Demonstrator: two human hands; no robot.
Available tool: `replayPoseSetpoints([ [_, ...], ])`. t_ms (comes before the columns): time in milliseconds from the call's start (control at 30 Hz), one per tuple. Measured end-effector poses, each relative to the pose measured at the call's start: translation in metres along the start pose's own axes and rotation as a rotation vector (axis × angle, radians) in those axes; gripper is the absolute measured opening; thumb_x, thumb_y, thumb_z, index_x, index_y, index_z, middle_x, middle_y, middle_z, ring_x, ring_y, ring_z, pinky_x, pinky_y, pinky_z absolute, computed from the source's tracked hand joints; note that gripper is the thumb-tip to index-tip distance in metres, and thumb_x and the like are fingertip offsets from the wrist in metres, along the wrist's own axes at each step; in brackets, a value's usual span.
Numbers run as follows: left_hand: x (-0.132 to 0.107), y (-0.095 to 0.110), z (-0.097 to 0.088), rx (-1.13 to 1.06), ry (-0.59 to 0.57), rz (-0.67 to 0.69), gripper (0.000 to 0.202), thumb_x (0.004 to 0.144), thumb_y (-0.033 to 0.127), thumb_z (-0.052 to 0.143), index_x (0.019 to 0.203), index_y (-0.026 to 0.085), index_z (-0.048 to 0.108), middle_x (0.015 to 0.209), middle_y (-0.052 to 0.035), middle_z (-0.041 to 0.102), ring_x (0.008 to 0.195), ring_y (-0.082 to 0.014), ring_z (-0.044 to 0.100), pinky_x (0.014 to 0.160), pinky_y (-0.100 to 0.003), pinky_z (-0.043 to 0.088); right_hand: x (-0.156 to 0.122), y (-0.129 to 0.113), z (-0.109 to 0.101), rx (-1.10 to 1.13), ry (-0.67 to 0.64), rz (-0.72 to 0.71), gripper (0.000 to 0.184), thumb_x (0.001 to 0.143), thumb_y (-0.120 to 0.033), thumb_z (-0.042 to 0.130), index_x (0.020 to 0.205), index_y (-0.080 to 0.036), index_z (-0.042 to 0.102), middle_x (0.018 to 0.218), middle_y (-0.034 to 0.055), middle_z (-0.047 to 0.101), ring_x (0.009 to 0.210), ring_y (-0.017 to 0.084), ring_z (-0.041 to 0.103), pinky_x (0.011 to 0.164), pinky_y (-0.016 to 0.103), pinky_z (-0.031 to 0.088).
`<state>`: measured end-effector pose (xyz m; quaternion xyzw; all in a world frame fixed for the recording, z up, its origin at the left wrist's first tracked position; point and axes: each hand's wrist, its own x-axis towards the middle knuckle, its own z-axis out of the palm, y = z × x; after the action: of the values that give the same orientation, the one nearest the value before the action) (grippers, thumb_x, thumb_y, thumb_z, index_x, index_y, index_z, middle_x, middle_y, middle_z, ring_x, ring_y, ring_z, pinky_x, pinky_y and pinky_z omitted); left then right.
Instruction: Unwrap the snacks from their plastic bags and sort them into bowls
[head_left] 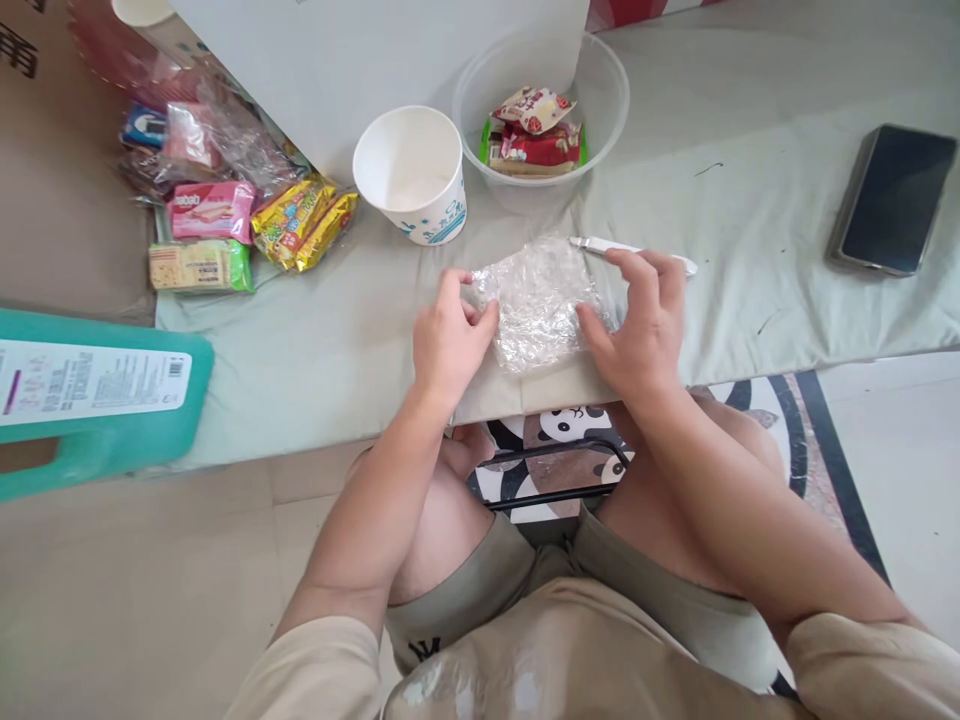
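Note:
A crumpled sheet of clear plastic wrap lies on the pale green cloth-covered table near its front edge. My left hand pinches the wrap's left edge with thumb and fingers closed. My right hand presses on its right edge with the fingers curled over it. Just behind the right hand lies a thin white tool, partly hidden by my fingers. What the wrap covers, if anything, I cannot make out.
A white paper cup and a clear bowl holding snack packets stand behind the wrap. More packets lie at left. A dark phone rests at right, a teal box at left.

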<state>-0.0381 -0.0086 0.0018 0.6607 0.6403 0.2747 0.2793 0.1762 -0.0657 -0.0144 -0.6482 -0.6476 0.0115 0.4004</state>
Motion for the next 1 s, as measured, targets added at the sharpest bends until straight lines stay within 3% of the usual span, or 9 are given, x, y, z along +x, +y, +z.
replayPoseSetpoints([
  [133, -0.008, -0.001, -0.002, 0.103, 0.245, 0.320, 0.035, 0.086, 0.022, 0.073, 0.117, 0.022, 0.059, 0.097, -0.0044, 0.069, 0.094, -0.0230, 0.069, 0.088, -0.038, 0.054, -0.007, -0.011, 0.002, -0.004, -0.080, -0.240, 0.024, 0.099, -0.019, 0.053, 0.115, -0.029, 0.070, 0.118, 0.0071, 0.076, 0.119, 0.029, 0.070, 0.108, 0.051, 0.049],
  [267, -0.019, 0.003, -0.005, 0.190, 0.017, 0.719, 0.022, 0.094, 0.014, 0.056, 0.110, 0.022, 0.068, 0.112, -0.0074, 0.074, 0.112, -0.0242, 0.069, 0.101, -0.040, 0.053, -0.012, -0.019, 0.007, 0.006, -0.302, -0.294, 0.029, 0.100, -0.020, 0.051, 0.119, -0.024, 0.072, 0.130, 0.0082, 0.077, 0.130, 0.029, 0.067, 0.113, 0.049, 0.048],
  [400, -0.014, -0.005, -0.012, 0.268, -0.246, 0.586, 0.028, 0.090, 0.011, 0.057, 0.112, 0.019, 0.072, 0.128, -0.0110, 0.074, 0.122, -0.0284, 0.069, 0.106, -0.045, 0.054, -0.012, -0.015, 0.002, 0.001, -0.423, -0.210, 0.034, 0.099, -0.030, 0.057, 0.129, -0.020, 0.071, 0.140, 0.0113, 0.073, 0.138, 0.033, 0.063, 0.117, 0.052, 0.044],
  [533, -0.007, -0.017, -0.024, 0.217, -0.241, 0.499, 0.031, 0.088, 0.009, 0.055, 0.110, 0.019, 0.073, 0.135, -0.0106, 0.073, 0.133, -0.0287, 0.066, 0.115, -0.048, 0.052, -0.011, -0.007, -0.003, 0.030, -0.485, -0.258, 0.041, 0.093, -0.042, 0.068, 0.130, -0.023, 0.070, 0.147, 0.0105, 0.069, 0.142, 0.036, 0.060, 0.120, 0.056, 0.039],
  [633, -0.011, -0.015, -0.030, 0.167, -0.219, 0.611, 0.023, 0.087, 0.018, 0.064, 0.107, 0.020, 0.074, 0.135, -0.0096, 0.074, 0.140, -0.0312, 0.061, 0.120, -0.051, 0.047, -0.012, -0.006, -0.003, 0.037, -0.416, -0.254, 0.017, 0.099, -0.034, 0.061, 0.102, -0.025, 0.075, 0.134, 0.0067, 0.076, 0.136, 0.033, 0.064, 0.117, 0.054, 0.041],
  [767, -0.018, -0.007, -0.028, 0.157, -0.297, 0.751, 0.021, 0.084, 0.026, 0.072, 0.103, 0.021, 0.077, 0.130, -0.0097, 0.077, 0.135, -0.0356, 0.064, 0.117, -0.055, 0.047, -0.007, -0.008, -0.006, 0.149, -0.328, -0.255, 0.016, 0.099, -0.032, 0.059, 0.091, -0.026, 0.072, 0.114, 0.0046, 0.082, 0.122, 0.029, 0.072, 0.111, 0.050, 0.043],
  [833, -0.019, -0.005, -0.026, 0.066, -0.253, 0.661, 0.016, 0.088, 0.018, 0.062, 0.093, 0.020, 0.077, 0.116, -0.0081, 0.080, 0.117, -0.0285, 0.072, 0.104, -0.046, 0.055, -0.004, -0.007, -0.010, 0.237, -0.338, -0.267, 0.017, 0.096, -0.040, 0.063, 0.103, -0.027, 0.071, 0.111, 0.0056, 0.081, 0.119, 0.030, 0.072, 0.111, 0.050, 0.044],
  [900, -0.017, -0.004, -0.026, -0.094, -0.227, 0.477, 0.019, 0.090, 0.018, 0.058, 0.089, 0.020, 0.077, 0.103, -0.0060, 0.082, 0.099, -0.0219, 0.076, 0.090, -0.037, 0.059, 0.000, -0.003, -0.015, 0.294, -0.355, -0.256, 0.037, 0.089, -0.049, 0.069, 0.119, -0.026, 0.067, 0.116, 0.0084, 0.079, 0.120, 0.033, 0.070, 0.113, 0.053, 0.044],
  [1000, -0.015, -0.003, -0.029, -0.267, -0.244, 0.220, 0.018, 0.091, 0.031, 0.063, 0.090, 0.020, 0.077, 0.093, -0.0044, 0.082, 0.087, -0.0183, 0.075, 0.078, -0.030, 0.058, 0.002, 0.001, -0.020, 0.322, -0.361, -0.120, 0.039, 0.089, -0.043, 0.069, 0.124, -0.025, 0.063, 0.111, 0.0087, 0.078, 0.107, 0.029, 0.072, 0.104, 0.050, 0.051],
])
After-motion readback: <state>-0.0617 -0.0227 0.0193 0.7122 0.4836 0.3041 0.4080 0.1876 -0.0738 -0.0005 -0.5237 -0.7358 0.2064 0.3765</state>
